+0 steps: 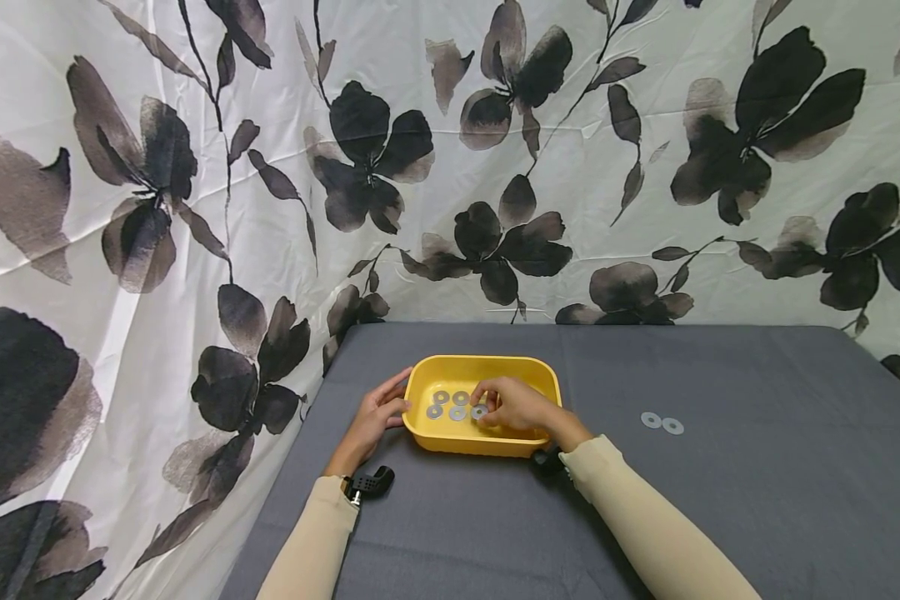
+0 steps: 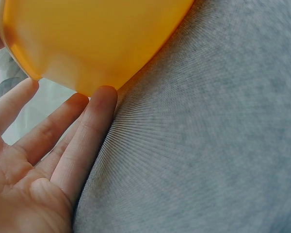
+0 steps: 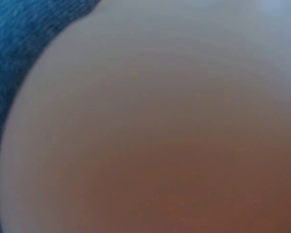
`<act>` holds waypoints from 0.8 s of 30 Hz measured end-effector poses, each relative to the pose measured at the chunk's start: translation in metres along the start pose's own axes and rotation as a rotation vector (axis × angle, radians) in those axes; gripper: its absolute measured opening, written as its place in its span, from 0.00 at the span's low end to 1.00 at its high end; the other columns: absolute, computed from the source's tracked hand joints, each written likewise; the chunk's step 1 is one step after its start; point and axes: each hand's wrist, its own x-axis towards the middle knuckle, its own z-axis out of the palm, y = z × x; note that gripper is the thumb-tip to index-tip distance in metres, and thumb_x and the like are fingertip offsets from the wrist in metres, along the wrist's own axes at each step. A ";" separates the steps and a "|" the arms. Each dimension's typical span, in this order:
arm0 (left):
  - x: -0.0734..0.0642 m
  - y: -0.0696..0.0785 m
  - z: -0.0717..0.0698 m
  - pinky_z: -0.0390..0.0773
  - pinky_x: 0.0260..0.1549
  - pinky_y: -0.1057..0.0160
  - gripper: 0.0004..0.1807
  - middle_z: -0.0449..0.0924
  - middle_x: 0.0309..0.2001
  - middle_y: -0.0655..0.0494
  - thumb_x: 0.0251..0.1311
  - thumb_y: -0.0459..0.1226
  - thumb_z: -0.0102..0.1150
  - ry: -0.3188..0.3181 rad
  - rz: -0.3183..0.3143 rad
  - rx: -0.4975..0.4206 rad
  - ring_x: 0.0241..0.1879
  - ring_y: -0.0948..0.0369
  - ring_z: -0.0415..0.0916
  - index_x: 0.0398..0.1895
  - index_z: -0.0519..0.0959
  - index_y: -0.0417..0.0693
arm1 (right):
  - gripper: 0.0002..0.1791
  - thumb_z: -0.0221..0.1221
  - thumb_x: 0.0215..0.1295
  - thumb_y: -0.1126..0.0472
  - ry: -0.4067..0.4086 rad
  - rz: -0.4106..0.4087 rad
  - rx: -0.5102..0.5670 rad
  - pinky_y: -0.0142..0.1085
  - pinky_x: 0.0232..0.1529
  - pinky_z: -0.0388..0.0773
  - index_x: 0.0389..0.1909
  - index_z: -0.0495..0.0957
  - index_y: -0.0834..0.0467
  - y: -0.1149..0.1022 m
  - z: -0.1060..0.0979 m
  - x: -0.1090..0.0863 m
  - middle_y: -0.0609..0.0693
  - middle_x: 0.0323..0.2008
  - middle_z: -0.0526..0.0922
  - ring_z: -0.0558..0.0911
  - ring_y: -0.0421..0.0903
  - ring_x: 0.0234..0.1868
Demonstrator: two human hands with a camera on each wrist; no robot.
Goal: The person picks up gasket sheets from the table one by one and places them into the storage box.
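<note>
A yellow rectangular tray (image 1: 457, 446) stands on the grey cloth. Several flat metal washers (image 1: 441, 397) lie in two rows on its floor. My left hand (image 1: 376, 414) is at the tray's left end; the left wrist view shows its straight fingers (image 2: 82, 141) touching the tray's outer wall. Inside the tray, my right hand (image 1: 516, 403) reaches down with curled fingers and pinches a washer (image 1: 478, 412) at the right end of the front row. Whether that washer rests on the floor I cannot tell. Blurred skin fills most of the right wrist view.
Two more washers (image 1: 662, 423) lie side by side on the cloth to the right of the tray. The grey cloth (image 1: 757, 500) covers the table, and a white curtain (image 1: 607, 167) with dark flowers hangs behind it and on the left.
</note>
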 end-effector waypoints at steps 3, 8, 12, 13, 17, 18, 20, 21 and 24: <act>0.000 0.000 0.000 0.87 0.45 0.59 0.33 0.71 0.72 0.44 0.66 0.33 0.57 -0.001 0.000 0.002 0.65 0.45 0.76 0.75 0.70 0.63 | 0.13 0.70 0.60 0.65 0.015 0.010 -0.021 0.32 0.32 0.72 0.46 0.83 0.58 0.001 0.000 0.001 0.47 0.28 0.77 0.74 0.42 0.28; 0.000 0.001 0.000 0.87 0.45 0.58 0.33 0.71 0.72 0.45 0.66 0.34 0.57 -0.003 -0.004 0.002 0.64 0.45 0.77 0.74 0.70 0.64 | 0.10 0.67 0.63 0.66 0.094 -0.011 -0.049 0.31 0.32 0.71 0.45 0.84 0.58 -0.002 -0.002 -0.002 0.47 0.28 0.78 0.73 0.41 0.28; 0.000 0.001 0.000 0.87 0.46 0.57 0.33 0.72 0.72 0.45 0.66 0.34 0.57 -0.007 -0.006 0.006 0.64 0.45 0.77 0.75 0.70 0.64 | 0.08 0.66 0.66 0.65 0.154 -0.047 -0.002 0.31 0.29 0.69 0.45 0.84 0.60 -0.007 -0.011 -0.009 0.48 0.28 0.77 0.72 0.41 0.26; 0.000 0.001 0.000 0.87 0.46 0.57 0.33 0.72 0.72 0.45 0.66 0.34 0.57 -0.007 -0.006 0.007 0.64 0.45 0.77 0.75 0.69 0.64 | 0.09 0.66 0.66 0.64 0.166 -0.055 0.013 0.31 0.29 0.69 0.45 0.84 0.60 -0.008 -0.015 -0.013 0.48 0.28 0.77 0.72 0.41 0.26; 0.000 0.001 0.000 0.87 0.46 0.57 0.34 0.72 0.72 0.44 0.65 0.35 0.58 -0.004 -0.001 0.002 0.64 0.45 0.77 0.75 0.69 0.63 | 0.09 0.65 0.68 0.61 0.201 -0.070 0.057 0.31 0.29 0.71 0.47 0.84 0.57 -0.011 -0.037 -0.031 0.47 0.28 0.77 0.73 0.43 0.28; 0.000 0.001 0.000 0.87 0.46 0.57 0.34 0.72 0.72 0.44 0.65 0.35 0.58 -0.004 0.000 0.003 0.64 0.45 0.77 0.75 0.69 0.63 | 0.08 0.65 0.69 0.61 0.214 -0.071 0.060 0.32 0.30 0.71 0.47 0.84 0.56 -0.010 -0.043 -0.037 0.47 0.28 0.77 0.73 0.43 0.29; 0.001 0.000 0.000 0.87 0.46 0.58 0.34 0.72 0.72 0.44 0.65 0.35 0.58 -0.006 0.003 0.002 0.64 0.45 0.77 0.75 0.69 0.63 | 0.08 0.64 0.69 0.60 0.237 -0.056 0.081 0.32 0.29 0.72 0.47 0.84 0.54 -0.005 -0.055 -0.049 0.48 0.28 0.78 0.74 0.44 0.29; 0.001 0.000 0.000 0.87 0.46 0.58 0.34 0.72 0.72 0.44 0.65 0.35 0.58 -0.004 0.002 0.004 0.64 0.45 0.77 0.75 0.69 0.63 | 0.08 0.64 0.69 0.60 0.248 -0.047 0.090 0.32 0.29 0.72 0.47 0.84 0.55 -0.002 -0.060 -0.056 0.48 0.28 0.78 0.74 0.44 0.28; 0.001 -0.001 0.000 0.87 0.45 0.58 0.34 0.72 0.72 0.45 0.65 0.34 0.58 0.002 -0.002 -0.001 0.63 0.46 0.77 0.75 0.70 0.63 | 0.09 0.64 0.70 0.59 0.275 -0.012 0.089 0.33 0.27 0.72 0.48 0.83 0.56 0.013 -0.077 -0.075 0.49 0.29 0.78 0.74 0.44 0.28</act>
